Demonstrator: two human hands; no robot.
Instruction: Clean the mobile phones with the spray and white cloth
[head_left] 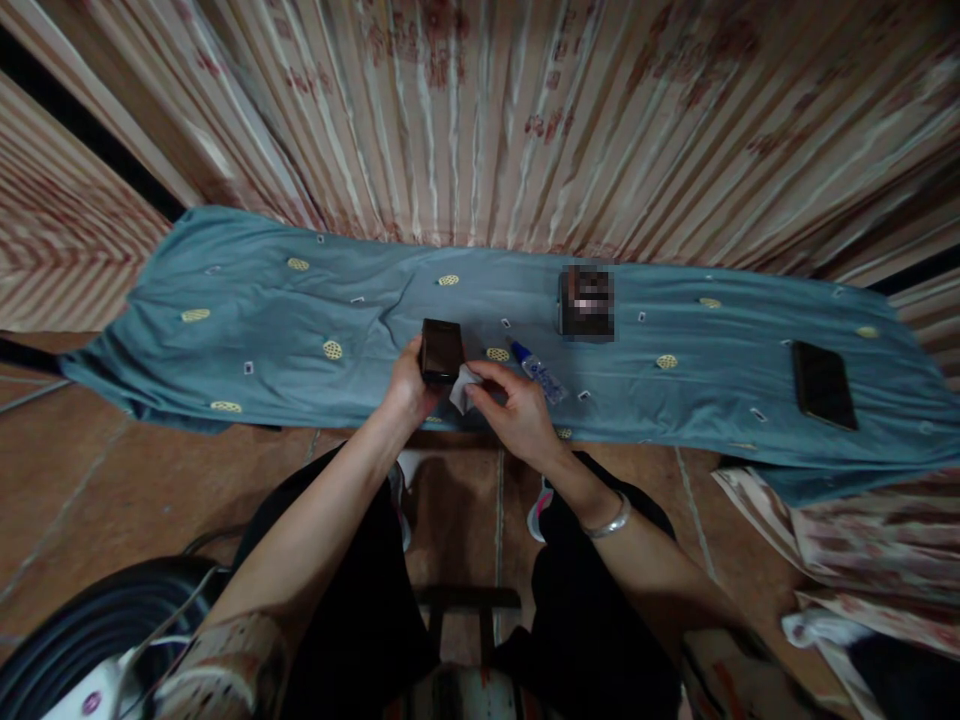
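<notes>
The left hand [411, 388] grips the dark case [442, 350], best kept steady, while the right hand [517, 408] pinches a white tissue-like piece [460, 392].

Left forearm [322, 505] extended, left fingers [412, 353] curled; right forearm [645, 550] angled inward, right fingers [491, 373] pinched.

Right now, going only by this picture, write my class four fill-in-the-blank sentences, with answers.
1. The scrap in the right hand is ____.
2. As pictured, the bottle lies to the ____ of the box in the left hand.
3. The bottle's cap is ____.
4. The oval prints on the cloth are ____.

Missing words: white; right; blue; yellow.
</notes>
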